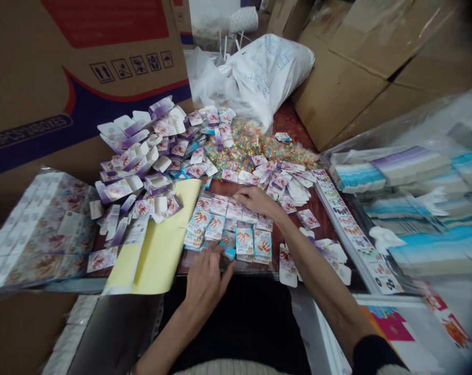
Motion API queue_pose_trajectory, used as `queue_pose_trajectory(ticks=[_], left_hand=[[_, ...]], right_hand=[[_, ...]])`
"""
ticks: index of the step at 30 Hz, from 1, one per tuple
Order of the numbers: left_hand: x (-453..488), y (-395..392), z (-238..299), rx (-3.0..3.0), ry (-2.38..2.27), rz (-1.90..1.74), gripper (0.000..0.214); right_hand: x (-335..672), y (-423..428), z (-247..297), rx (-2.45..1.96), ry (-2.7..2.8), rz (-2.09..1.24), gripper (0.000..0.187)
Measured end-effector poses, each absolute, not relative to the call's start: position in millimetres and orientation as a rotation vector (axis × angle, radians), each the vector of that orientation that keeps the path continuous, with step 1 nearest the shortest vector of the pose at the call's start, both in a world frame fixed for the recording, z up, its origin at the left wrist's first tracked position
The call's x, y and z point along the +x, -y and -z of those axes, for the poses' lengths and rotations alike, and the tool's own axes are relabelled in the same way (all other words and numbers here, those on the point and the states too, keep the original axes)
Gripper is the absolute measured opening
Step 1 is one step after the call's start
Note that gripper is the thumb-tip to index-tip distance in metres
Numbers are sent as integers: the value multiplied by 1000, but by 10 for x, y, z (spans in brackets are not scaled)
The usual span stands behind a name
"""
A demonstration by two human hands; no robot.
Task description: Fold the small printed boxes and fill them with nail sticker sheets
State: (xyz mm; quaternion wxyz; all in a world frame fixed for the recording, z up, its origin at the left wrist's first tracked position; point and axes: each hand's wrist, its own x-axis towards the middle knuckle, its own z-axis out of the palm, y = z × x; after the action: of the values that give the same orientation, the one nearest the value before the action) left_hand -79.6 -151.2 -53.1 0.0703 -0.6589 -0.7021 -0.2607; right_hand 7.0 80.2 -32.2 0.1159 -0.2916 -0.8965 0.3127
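In the head view, a block of small printed boxes (244,244) stands close before me in rows, the nearer ones blue and the farther ones purple. My left hand (207,276) is at the near edge of this block, fingers bent round a small blue-edged box (228,252) partly hidden by them. At the far side, my right hand (257,202) rests over the purple boxes (220,204) with curled fingers; whatever is between its fingertips is hidden. Clear plastic glints around the block.
Loose flattened and open boxes (130,156) heap up at left, beside yellow paper (169,234) and a plastic-wrapped bundle (44,229). Behind lie multicoloured small packets (239,148) and a white sack (271,67). A sticker strip (355,229) and bagged card stacks (415,172) are right.
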Motion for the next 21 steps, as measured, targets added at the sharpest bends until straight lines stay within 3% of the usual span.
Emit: queue_pose_trajectory(ticks=[11, 17, 21], left_hand=[[-761, 1450, 580, -1971, 2146, 701, 31], [-810, 1583, 510, -2120, 2147, 533, 54], [-857, 1670, 528, -2099, 2159, 547, 47]], right_hand=[[68, -789, 355, -874, 2609, -907, 30], [72, -794, 375, -885, 2612, -894, 29], [74, -788, 368, -879, 2617, -891, 30]])
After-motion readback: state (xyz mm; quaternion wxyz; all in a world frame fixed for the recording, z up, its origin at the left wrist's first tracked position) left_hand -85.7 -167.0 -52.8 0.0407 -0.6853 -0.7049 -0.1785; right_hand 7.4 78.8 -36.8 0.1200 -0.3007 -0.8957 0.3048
